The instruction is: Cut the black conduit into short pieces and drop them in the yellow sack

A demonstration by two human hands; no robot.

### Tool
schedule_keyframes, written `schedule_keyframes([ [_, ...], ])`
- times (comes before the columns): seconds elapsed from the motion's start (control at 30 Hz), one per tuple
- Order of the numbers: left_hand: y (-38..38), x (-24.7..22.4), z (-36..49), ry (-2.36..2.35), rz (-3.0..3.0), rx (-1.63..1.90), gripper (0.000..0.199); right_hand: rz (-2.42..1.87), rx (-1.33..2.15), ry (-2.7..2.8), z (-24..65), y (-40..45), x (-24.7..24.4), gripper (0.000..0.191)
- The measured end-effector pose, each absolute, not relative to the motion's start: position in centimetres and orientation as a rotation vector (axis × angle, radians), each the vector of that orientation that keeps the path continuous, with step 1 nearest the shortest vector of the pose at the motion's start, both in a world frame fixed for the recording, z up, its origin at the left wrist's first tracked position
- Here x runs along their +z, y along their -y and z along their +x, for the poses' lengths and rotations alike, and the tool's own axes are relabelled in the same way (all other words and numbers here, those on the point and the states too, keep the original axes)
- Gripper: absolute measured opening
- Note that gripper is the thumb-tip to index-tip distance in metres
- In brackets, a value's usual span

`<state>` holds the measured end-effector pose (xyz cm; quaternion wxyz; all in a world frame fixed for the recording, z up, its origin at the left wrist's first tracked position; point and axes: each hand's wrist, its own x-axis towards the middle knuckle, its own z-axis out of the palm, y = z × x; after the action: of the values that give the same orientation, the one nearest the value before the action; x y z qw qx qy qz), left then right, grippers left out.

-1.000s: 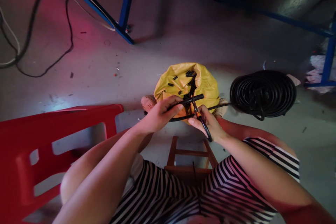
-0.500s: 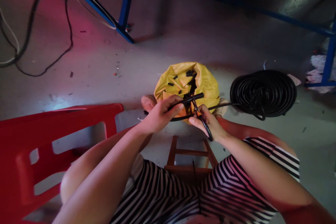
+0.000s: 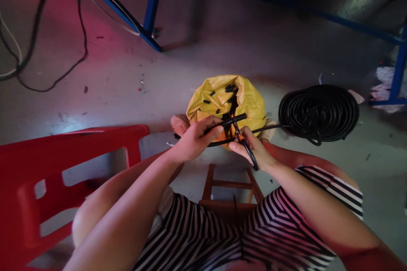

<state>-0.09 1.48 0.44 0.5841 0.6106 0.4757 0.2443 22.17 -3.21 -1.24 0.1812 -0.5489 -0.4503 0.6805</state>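
Note:
My left hand (image 3: 200, 135) is closed around a black corrugated tube (image 3: 240, 117), whose free end sticks out to the right. In my right hand (image 3: 252, 148) is a pair of scissors (image 3: 249, 154) with black handles, the blades lying across the tube close to that end. Below both hands stands a yellow bag (image 3: 251, 97), its mouth open, with several short black tube pieces (image 3: 206, 101) on its folds and inside. A black length runs from under my hands to a large coil of black tubing (image 3: 318, 112) on the floor at right.
At left stands a red plastic stool (image 3: 79, 144). Blue metal frame legs (image 3: 152, 8) cross the far side, and dark cables (image 3: 83, 29) lie on the floor at upper left. A wooden stool (image 3: 232, 184) shows between my legs.

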Motion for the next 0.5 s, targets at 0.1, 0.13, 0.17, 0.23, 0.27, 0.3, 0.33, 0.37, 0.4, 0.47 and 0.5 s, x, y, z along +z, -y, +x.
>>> schedule_keyframes([
  [0.1,-1.30,0.31,-0.06,-1.115,1.387,0.574,0.021,-1.561,1.905,1.275,22.19,3.19,-1.23,0.049],
  [0.13,-1.25,0.23,-0.07,-1.117,1.373,0.577,0.022,-1.563,1.902,1.274,22.18,3.18,-1.19,0.049],
  [0.17,-1.20,0.15,-0.08,-1.118,1.362,0.584,0.022,-1.567,1.899,1.273,22.17,3.16,-1.14,0.049],
  [0.23,-1.15,0.02,-0.11,-1.119,1.343,0.594,0.023,-1.577,1.896,1.275,22.13,3.11,-1.04,0.050],
  [0.27,-1.14,-0.02,-0.12,-1.117,1.337,0.598,0.023,-1.580,1.893,1.274,22.11,3.08,-1.01,0.051],
  [0.3,-1.15,-0.04,-0.13,-1.114,1.332,0.603,0.024,-1.580,1.888,1.269,22.08,3.05,-0.98,0.051],
  [0.33,-1.15,-0.05,-0.15,-1.109,1.328,0.608,0.024,-1.580,1.884,1.261,22.07,3.02,-0.96,0.051],
  [0.37,-1.16,-0.04,-0.16,-1.103,1.325,0.613,0.025,-1.579,1.881,1.252,22.06,2.99,-0.96,0.051],
  [0.4,-1.16,-0.04,-0.18,-1.099,1.323,0.618,0.026,-1.580,1.879,1.243,22.07,2.96,-0.97,0.052],
  [0.47,-1.15,-0.05,-0.21,-1.098,1.314,0.626,0.027,-1.576,1.875,1.238,22.12,2.91,-0.99,0.052],
  [0.5,-1.14,-0.06,-0.22,-1.103,1.308,0.626,0.027,-1.574,1.873,1.240,22.15,2.89,-1.01,0.051],
])
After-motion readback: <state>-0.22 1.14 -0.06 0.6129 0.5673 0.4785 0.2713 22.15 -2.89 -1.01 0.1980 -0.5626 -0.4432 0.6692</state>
